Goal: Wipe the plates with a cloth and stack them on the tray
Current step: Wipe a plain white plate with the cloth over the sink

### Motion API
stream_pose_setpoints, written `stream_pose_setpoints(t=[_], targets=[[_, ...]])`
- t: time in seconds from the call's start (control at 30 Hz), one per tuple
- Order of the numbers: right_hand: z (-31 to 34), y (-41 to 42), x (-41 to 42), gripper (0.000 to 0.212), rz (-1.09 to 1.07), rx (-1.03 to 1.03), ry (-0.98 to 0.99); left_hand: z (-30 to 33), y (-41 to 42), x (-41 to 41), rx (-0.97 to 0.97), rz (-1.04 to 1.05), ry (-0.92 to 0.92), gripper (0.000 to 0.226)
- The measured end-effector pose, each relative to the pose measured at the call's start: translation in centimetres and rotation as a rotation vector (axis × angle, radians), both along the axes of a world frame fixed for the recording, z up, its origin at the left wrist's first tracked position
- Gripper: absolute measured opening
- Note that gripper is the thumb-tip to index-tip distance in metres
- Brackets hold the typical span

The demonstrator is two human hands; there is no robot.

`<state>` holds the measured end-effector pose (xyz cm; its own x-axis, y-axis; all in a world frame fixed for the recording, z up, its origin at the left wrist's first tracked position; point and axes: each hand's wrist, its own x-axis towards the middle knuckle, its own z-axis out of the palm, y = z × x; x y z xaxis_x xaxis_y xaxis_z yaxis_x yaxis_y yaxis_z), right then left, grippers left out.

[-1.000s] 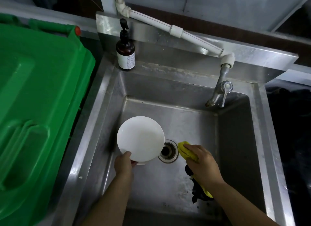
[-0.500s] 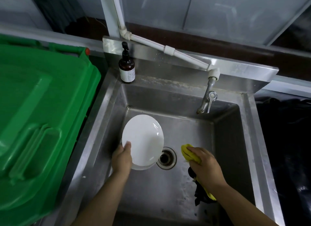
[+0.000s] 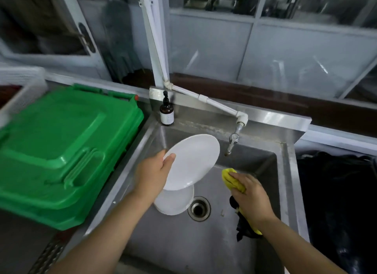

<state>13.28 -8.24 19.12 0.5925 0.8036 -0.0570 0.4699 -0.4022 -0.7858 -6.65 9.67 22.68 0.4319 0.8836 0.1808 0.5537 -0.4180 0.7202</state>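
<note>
Setting: stainless steel sink (image 3: 285, 171) set below a wall of pale panels and glazed frames; the drain (image 3: 199, 208) serves as landmark for all entries.

Plates, two, white. Upper plate (image 3: 191, 161): held in the air above and behind the drain, tilted, its face turned toward the camera and to the right; its oval outline runs long from lower left to upper right. Lower plate (image 3: 174, 202): lying on the sink floor just left of the drain, roughly flat, partly hidden under the upper plate and the left wrist.

Hands, two. Left hand (image 3: 153, 171): left of and behind the drain, gripping the upper plate's left rim, thumb laid on the face, fingers hidden behind the plate. Right hand (image 3: 253, 198): right of the drain, fingers curled down over the cloth.

Cloth (image 3: 232, 181), one, yellow with a dark portion hanging below the wrist; bunched under the right hand, a yellow fold poking out toward the back of the sink. Whether it touches the sink floor cannot be told.

Tap (image 3: 232, 141), one, behind and right of the drain, fed by a white pipe (image 3: 204, 100) running diagonally from the wall.

Pump bottle (image 3: 166, 112), one, brown with a white label, upright on the sink's back-left ledge.

Green bin lid (image 3: 61, 151), one, far left of the drain. White mesh basket (image 3: 22, 79), one, behind it.

Dark fabric (image 3: 336, 192), one heap, right of the sink.
</note>
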Motion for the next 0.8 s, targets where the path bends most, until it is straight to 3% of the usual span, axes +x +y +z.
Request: stream_pose_setpoints(t=[0.23,0.3,0.6,0.8], targets=[[6.4,0.1,0.3,0.042,0.052,0.279,-0.181,8.3,-2.9,-0.5,0.235,0.029,-0.067,0.040],[8.4,0.3,0.0,0.044,0.059,0.358,-0.230,10.4,-3.7,-0.8,0.267,0.048,-0.121,0.032],[17.3,1.4,-2.1,0.052,0.112,0.716,-0.612,17.4,-5.0,-1.9,0.248,0.075,-0.335,0.049],[20.9,3.3,-4.6,0.057,0.103,0.781,-0.905,20.8,-4.5,-3.4,0.171,0.053,-0.493,0.047]])
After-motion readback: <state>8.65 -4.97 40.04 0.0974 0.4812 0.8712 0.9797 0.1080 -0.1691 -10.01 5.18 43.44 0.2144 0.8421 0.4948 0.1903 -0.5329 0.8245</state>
